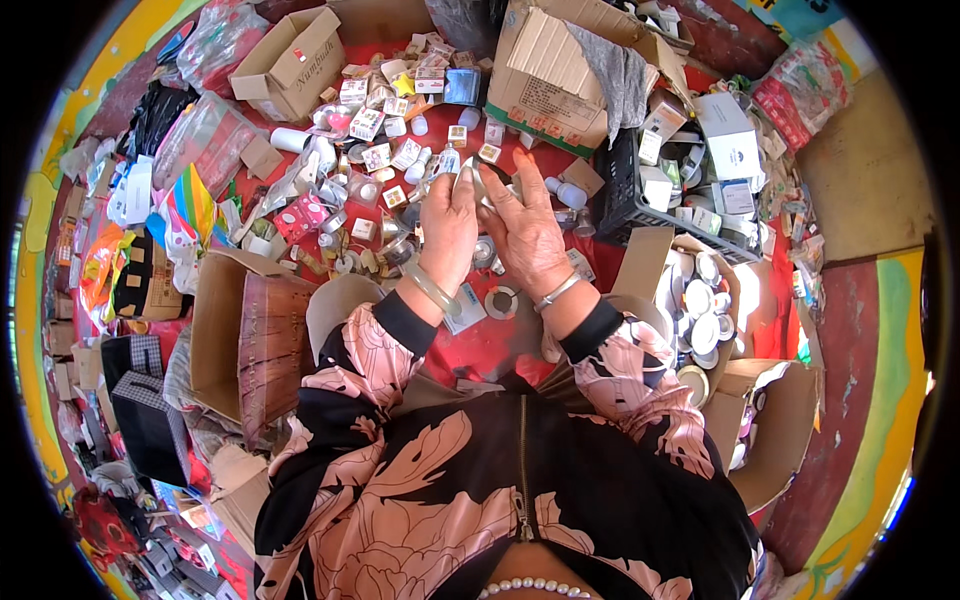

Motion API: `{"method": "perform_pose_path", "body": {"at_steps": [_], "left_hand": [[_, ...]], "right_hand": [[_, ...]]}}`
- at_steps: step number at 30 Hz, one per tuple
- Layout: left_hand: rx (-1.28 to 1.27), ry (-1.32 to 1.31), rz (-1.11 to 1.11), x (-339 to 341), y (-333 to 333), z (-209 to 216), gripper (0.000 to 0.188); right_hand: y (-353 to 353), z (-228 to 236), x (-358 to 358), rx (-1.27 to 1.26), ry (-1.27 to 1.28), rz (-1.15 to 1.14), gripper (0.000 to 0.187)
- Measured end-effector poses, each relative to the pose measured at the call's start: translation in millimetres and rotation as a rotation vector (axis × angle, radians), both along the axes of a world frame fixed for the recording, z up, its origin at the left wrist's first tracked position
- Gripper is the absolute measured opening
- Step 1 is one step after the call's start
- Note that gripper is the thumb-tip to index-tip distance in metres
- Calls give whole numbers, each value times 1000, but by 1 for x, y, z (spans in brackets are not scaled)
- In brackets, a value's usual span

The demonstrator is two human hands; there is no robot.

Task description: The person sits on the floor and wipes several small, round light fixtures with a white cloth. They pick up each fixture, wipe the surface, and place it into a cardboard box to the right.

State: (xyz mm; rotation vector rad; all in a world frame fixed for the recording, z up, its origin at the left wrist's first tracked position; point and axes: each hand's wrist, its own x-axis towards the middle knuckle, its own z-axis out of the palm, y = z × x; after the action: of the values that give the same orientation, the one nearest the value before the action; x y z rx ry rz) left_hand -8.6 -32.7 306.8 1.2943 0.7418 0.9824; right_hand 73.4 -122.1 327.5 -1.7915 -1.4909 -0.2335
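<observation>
Both my hands meet in front of me, above a heap of small goods. Between the fingers of my left hand (pixel 450 222) is a small pale thing that I cannot make out, mostly covered by the hands. My right hand (pixel 531 235) touches it from the other side, thumb and forefinger close to it and the other fingers stretched forward. Beneath and beyond them lie small printed boxes (pixel 366 124), white jars (pixel 419 125) and a clear bottle (pixel 449 160). A round lid-like disc (pixel 501 302) and a white and blue box (pixel 464 310) rest nearer to me.
To the right stands a black crate (pixel 640 215) of boxes, with a carton (pixel 657 262) of round lids nearer me. Open cardboard boxes stand at the back (pixel 545 85), left (pixel 218 335) and lower right (pixel 785 435). Plastic bags (pixel 205 150) crowd the far left.
</observation>
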Motion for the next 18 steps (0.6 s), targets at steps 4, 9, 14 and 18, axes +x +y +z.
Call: {"method": "perform_pose_path", "body": {"at_steps": [4, 9, 14, 18], "left_hand": [[93, -25, 33, 1, -10, 13, 22], [472, 128, 109, -2, -25, 22, 15], [859, 128, 86, -4, -29, 20, 10], [993, 78, 21, -4, -26, 15, 13]], "right_hand": [[4, 3, -6, 35, 217, -97, 45], [8, 5, -3, 12, 716, -307, 32], [8, -17, 8, 64, 1141, -315, 36], [-4, -8, 22, 11, 1608, -190, 34]]}}
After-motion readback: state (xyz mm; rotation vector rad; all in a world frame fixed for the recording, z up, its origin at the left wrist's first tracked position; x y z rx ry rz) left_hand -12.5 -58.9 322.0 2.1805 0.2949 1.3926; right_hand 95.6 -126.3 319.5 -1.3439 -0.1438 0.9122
